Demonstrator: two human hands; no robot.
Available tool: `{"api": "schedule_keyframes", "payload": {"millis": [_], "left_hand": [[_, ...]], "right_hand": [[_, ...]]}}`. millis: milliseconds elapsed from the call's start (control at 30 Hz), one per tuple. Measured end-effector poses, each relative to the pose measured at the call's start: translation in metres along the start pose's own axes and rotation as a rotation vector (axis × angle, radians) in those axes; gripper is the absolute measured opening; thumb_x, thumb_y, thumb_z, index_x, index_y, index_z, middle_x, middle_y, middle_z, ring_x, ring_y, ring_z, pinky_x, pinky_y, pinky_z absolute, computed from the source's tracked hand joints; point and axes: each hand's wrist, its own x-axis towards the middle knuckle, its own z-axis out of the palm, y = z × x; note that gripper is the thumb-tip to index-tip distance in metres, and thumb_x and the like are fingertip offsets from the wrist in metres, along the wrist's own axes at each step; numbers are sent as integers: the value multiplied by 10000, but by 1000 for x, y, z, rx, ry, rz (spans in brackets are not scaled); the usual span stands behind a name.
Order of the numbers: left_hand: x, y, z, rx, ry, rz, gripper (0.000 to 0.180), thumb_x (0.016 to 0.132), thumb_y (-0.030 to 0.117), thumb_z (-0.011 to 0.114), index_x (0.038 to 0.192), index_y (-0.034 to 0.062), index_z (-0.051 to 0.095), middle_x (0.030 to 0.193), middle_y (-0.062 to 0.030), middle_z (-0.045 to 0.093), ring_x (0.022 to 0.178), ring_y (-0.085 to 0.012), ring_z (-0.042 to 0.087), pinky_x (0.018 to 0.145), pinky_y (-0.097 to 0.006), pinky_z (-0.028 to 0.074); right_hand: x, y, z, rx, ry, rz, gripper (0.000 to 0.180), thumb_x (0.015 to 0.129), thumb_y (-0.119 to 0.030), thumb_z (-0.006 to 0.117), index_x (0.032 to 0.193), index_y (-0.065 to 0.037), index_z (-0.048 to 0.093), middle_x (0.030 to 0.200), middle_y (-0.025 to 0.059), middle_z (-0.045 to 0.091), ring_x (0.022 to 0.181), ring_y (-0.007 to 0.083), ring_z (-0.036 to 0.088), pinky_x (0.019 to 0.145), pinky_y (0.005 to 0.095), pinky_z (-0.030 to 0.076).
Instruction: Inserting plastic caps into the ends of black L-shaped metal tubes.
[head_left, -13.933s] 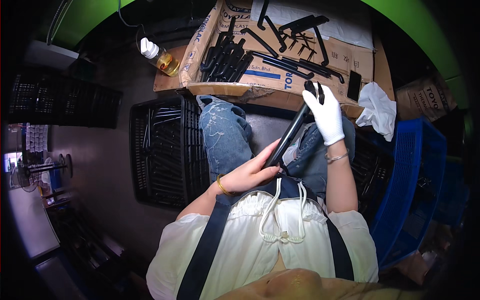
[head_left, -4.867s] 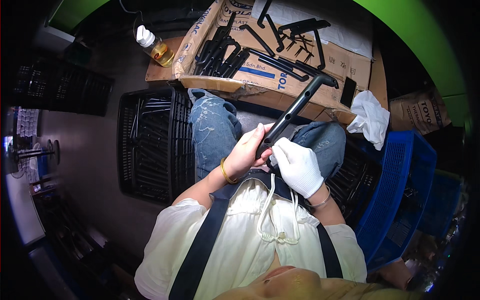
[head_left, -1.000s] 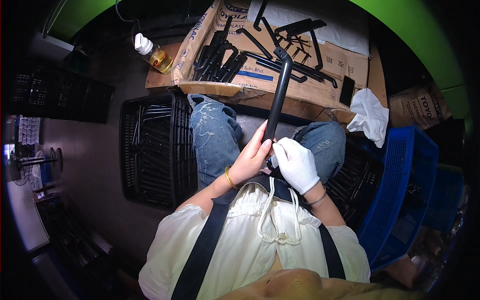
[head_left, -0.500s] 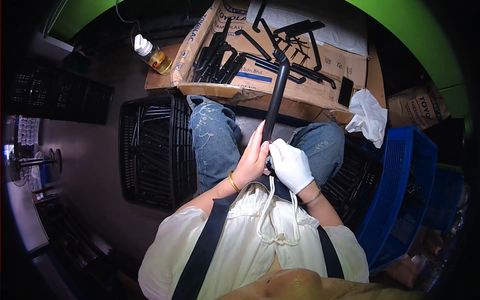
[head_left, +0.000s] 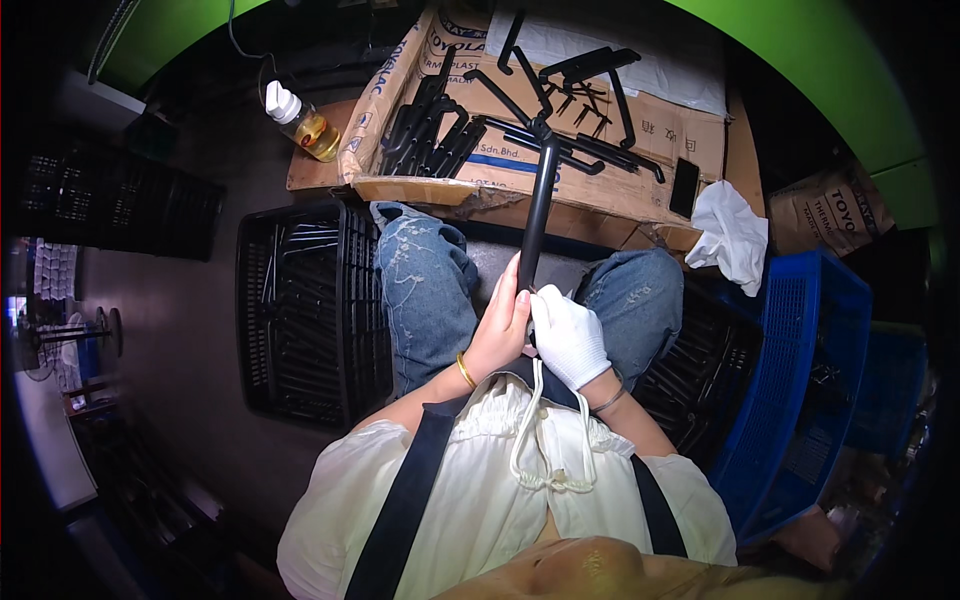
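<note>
A long black plastic bar with a jointed, hooked far end [head_left: 540,210] points away from me above my lap. My left hand [head_left: 500,322], bare with a gold bangle, holds its near part, fingers laid lengthwise along the side. In a white knitted glove, my right hand [head_left: 567,335] is closed at the bar's near end, thumb and fingers pinched together. That end and whatever the pinch holds are hidden by the hands. Ahead, several similar black bars [head_left: 435,130] lie in a pile on a cardboard sheet [head_left: 650,165], with more angled black parts [head_left: 590,70] behind.
Black crates of dark bars stand beside my legs, one left [head_left: 310,300] and one right [head_left: 715,365]. Blue crates [head_left: 790,350] are farther right. A bottle of yellow liquid [head_left: 315,135], a phone [head_left: 685,187] and a white cloth [head_left: 728,230] lie around the cardboard.
The bar's far end has swung slightly left and toward me. Both hands shifted a little left while keeping their hold. The whole view moved slightly.
</note>
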Motion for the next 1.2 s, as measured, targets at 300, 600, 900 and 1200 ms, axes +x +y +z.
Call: {"api": "schedule_keyframes", "payload": {"millis": [300,600,900,1200], "left_hand": [[0,12,-13,-805,-136,-551,327,1060,307,419,1287,89,508,775,52,475,550,-16,356,488,-160,281],[-7,-7,-48,-941,-694,-689,432,1034,424,445,1101,18,575,651,27,444,510,-58,395,487,-190,364],[42,-2,-11,381,6,341,327,937,96,614,1245,64,509,937,-118,604,789,-184,616,738,-341,505],[56,14,-41,-856,-306,-423,277,1023,368,498,1219,174,468,870,3,433,536,-28,315,417,-156,270]], "right_hand": [[19,24,-30,435,422,-39,159,978,-191,577,1038,-53,629,726,52,624,609,172,630,572,340,500],[41,52,-86,1476,-111,208,238,1040,-243,475,1019,-51,614,591,-106,325,422,-24,225,376,160,176],[27,25,4,670,187,116,329,944,-241,626,1166,-14,541,903,182,674,840,310,680,732,397,521],[12,1,-60,545,94,75,185,964,-169,536,1034,-32,639,969,177,662,900,371,659,773,413,530]]}}
